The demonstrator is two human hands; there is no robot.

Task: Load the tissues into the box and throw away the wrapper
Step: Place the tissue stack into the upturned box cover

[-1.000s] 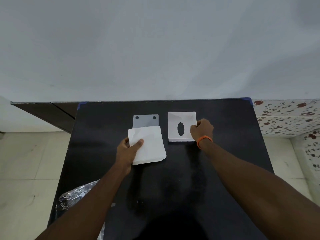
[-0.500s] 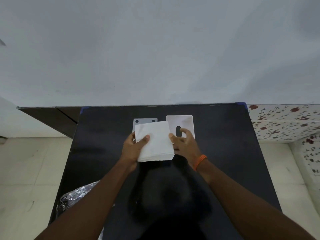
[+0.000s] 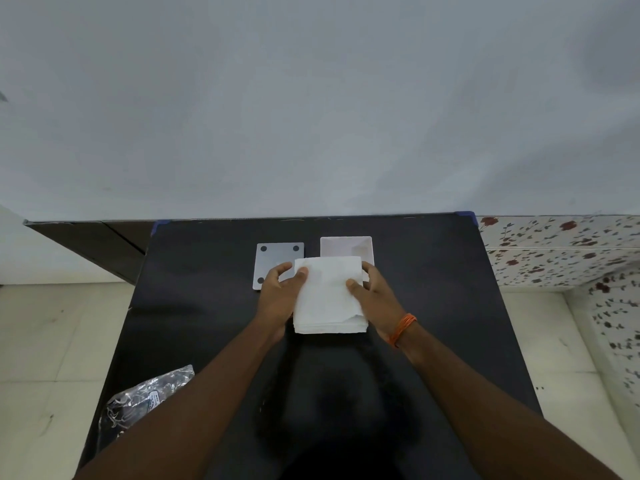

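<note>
Hands: left hand (image 3: 280, 299) and right hand (image 3: 375, 303) clamped the tissues (image 3: 329, 294), frame centre.
Risk: floppy stack could've snagged the box (image 3: 346, 247) rim and splayed.

A plain home room: black table (image 3: 214, 306) against grey wall (image 3: 311, 98), floral wall tiles (image 3: 561, 251), pale floor tiles (image 3: 59, 337).

My white tissue stack (image 3: 329, 292) sits just before the open white box (image 3: 346, 249) — the crinkled clear wrapper (image 3: 145, 400) lies at the table's near-left edge.

tissue stack (image 3: 329, 294) overhangs open box (image 3: 360, 249).
</note>
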